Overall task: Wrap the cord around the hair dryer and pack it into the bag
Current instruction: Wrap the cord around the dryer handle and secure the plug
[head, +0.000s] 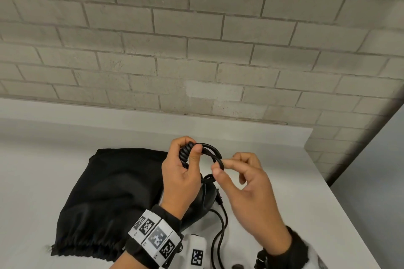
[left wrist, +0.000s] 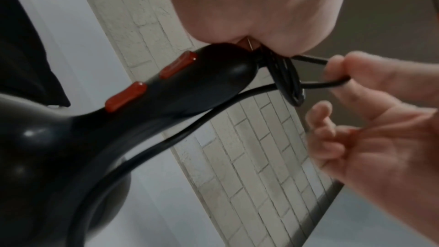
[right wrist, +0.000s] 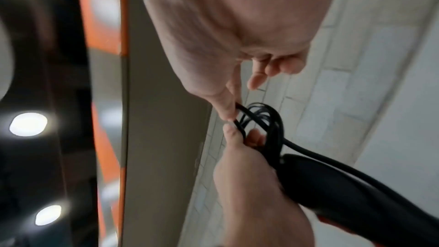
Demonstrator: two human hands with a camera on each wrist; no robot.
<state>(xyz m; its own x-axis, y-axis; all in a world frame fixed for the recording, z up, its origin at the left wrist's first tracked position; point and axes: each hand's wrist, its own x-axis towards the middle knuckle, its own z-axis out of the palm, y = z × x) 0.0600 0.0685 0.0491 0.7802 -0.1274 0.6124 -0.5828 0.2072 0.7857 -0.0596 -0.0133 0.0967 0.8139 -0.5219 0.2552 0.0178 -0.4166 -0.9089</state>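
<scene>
Left hand (head: 181,172) clamps the coiled turns of cord (head: 211,153) at the butt of the hair dryer (head: 202,201) handle, lower centre of the head view, so the turns can't spring loose. Right hand (head: 244,183) pinches the free loop between thumb and forefinger, other fingers loosely curled, likely to lay the next turn. Black drawstring bag (head: 109,192) lies flat on the bench (head: 43,159), lower left, touching the dryer, not yet packed.

Left hand (head: 182,172) raised, fingers and thumb curled tight around the coiled cord (head: 188,152). Right hand (head: 244,183) beside it, thumb and forefinger pinching a loop, remaining fingers loosely curled.
</scene>
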